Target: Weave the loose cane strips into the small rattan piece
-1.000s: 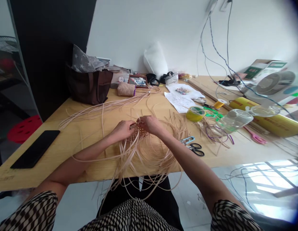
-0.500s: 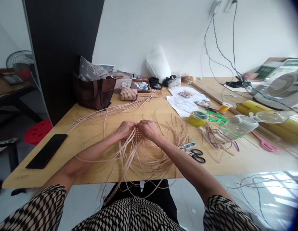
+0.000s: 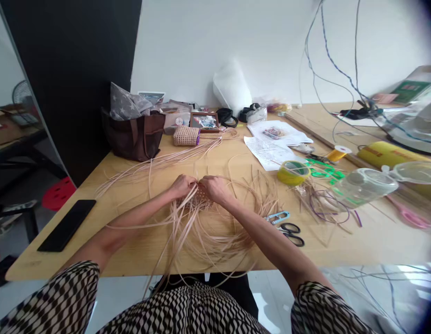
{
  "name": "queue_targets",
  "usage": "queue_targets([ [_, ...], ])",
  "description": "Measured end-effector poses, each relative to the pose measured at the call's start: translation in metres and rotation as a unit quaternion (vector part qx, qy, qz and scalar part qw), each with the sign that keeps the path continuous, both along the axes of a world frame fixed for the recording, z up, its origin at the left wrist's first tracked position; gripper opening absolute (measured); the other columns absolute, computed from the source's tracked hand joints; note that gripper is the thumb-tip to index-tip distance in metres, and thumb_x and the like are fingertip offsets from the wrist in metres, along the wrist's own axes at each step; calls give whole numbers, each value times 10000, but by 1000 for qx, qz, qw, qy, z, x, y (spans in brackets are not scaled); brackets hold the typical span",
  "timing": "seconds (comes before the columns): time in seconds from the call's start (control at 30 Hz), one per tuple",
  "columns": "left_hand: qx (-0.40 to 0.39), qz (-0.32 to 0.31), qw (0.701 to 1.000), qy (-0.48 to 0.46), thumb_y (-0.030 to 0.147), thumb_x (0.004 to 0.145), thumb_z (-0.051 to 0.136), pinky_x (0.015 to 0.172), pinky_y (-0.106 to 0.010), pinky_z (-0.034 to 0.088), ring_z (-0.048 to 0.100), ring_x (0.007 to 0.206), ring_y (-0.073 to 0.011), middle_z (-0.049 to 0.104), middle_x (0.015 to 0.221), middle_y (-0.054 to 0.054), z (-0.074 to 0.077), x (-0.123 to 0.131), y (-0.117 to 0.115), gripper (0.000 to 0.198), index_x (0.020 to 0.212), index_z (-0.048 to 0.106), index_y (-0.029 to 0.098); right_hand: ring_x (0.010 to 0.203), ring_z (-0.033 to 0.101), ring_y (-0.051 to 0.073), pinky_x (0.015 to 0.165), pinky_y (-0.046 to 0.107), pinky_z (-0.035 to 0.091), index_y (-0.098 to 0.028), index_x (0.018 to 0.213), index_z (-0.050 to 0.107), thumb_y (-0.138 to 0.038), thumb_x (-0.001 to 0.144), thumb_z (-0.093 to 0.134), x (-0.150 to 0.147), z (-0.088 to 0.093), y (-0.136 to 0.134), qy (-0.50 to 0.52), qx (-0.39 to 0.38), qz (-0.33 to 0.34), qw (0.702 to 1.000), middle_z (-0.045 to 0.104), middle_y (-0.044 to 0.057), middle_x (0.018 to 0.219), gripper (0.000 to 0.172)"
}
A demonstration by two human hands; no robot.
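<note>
My left hand (image 3: 182, 186) and my right hand (image 3: 213, 188) meet over a small woven rattan piece (image 3: 200, 194) on the wooden table (image 3: 139, 241). Both hands have their fingers curled onto it, one on each side. Long pale rattan strips (image 3: 205, 227) fan out from the piece toward me and hang over the table's near edge. More loose strips (image 3: 160, 162) lie beyond my hands. A finished woven pouch (image 3: 186, 136) sits further back.
Scissors (image 3: 292, 231) and a snipper (image 3: 278, 216) lie to my right, near a yellow tape roll (image 3: 293, 172) and a clear lidded container (image 3: 364, 184). A black phone (image 3: 66, 224) lies at the left. A brown bag (image 3: 134, 134), papers (image 3: 271, 148) and hanging cables (image 3: 326, 60) stand behind.
My hands stay together on the woven piece, with only slight finger shifts. The camera has shifted, so the table's items sit a little differently in view.
</note>
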State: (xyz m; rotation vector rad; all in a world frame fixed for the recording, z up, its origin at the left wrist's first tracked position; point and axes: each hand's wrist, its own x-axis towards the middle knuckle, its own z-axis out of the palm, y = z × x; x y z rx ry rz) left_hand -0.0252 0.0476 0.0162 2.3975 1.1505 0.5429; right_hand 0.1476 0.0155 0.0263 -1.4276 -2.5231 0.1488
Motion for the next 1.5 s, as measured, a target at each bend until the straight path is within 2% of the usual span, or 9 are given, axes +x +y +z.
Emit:
queue_targets([
  [0.23, -226, -97, 969, -4, 463, 748, 573, 516, -209, 348, 459, 527, -101, 549, 552, 1, -9, -16, 47, 383, 627, 632, 104, 897, 633, 172, 766, 249, 457, -166, 1094, 626, -201, 830, 547, 20, -5, 25, 125, -47, -4, 991, 661, 92, 1078, 277],
  [0.5, -488, -49, 860, -139, 501, 661, 704, 641, -256, 465, 614, 691, -173, 676, 751, -78, 2, -34, 40, 408, 775, 678, 110, 1015, 581, 225, 891, 352, 462, -140, 1080, 641, -151, 816, 553, 39, 7, 1, 209, 75, -18, 975, 611, 128, 1119, 279],
  [0.73, -445, 29, 877, -180, 431, 622, 765, 826, -309, 484, 631, 934, -204, 658, 1101, -114, 10, -55, 23, 633, 1162, 595, 147, 920, 615, 210, 835, 346, 484, -162, 955, 674, -171, 827, 549, 57, 5, -45, 217, 45, 6, 975, 662, 97, 1012, 179],
  [0.9, -327, 55, 919, -211, 402, 670, 733, 1005, -366, 395, 536, 1157, -226, 583, 1255, -111, 21, -92, -8, 584, 1186, 578, 176, 927, 619, 210, 836, 351, 486, -160, 1004, 658, -231, 865, 497, 91, 3, -83, 176, -37, -9, 984, 660, 103, 1013, 224],
  [1.1, -329, -23, 930, -162, 374, 708, 705, 1055, -403, 351, 321, 1344, -259, 309, 1481, -104, 13, -138, -57, 747, 1369, 373, 266, 1291, 355, 315, 1019, 484, 351, -196, 1386, 368, -484, 667, 710, 121, -13, -138, 63, -101, 26, 993, 383, 166, 1410, 848],
  [1.17, -310, -3, 938, -158, 391, 703, 705, 1042, -413, 370, 307, 1349, -271, 220, 1513, -115, 5, -137, -65, 848, 1420, 265, 284, 1333, 270, 330, 1045, 517, 288, -215, 1415, 310, -471, 643, 734, 118, -19, -151, 15, -98, 24, 995, 308, 163, 1455, 917],
  [1.27, -222, 32, 964, -141, 436, 724, 669, 1011, -411, 411, 353, 1323, -286, 193, 1522, -112, -3, -120, -67, 849, 1435, 230, 283, 1291, 319, 316, 1011, 494, 307, -226, 1397, 331, -424, 686, 717, 106, -20, -157, -36, -96, 11, 995, 355, 158, 1420, 832],
  [1.43, -140, -1, 984, -111, 504, 781, 566, 1043, -377, 379, 425, 1272, -258, 397, 1433, -93, -3, -90, -55, 681, 1369, 397, 204, 971, 534, 210, 840, 351, 384, -189, 1067, 591, -256, 872, 517, 100, -12, -135, -113, -90, 38, 989, 610, 96, 986, 220],
  [1.5, -141, 12, 980, -138, 508, 756, 592, 1055, -367, 360, 442, 1257, -256, 451, 1392, -101, -2, -86, -48, 686, 1335, 443, 173, 921, 542, 187, 816, 320, 378, -176, 948, 615, -196, 888, 478, 108, -8, -116, -132, -68, 75, 986, 613, 82, 921, 151],
])
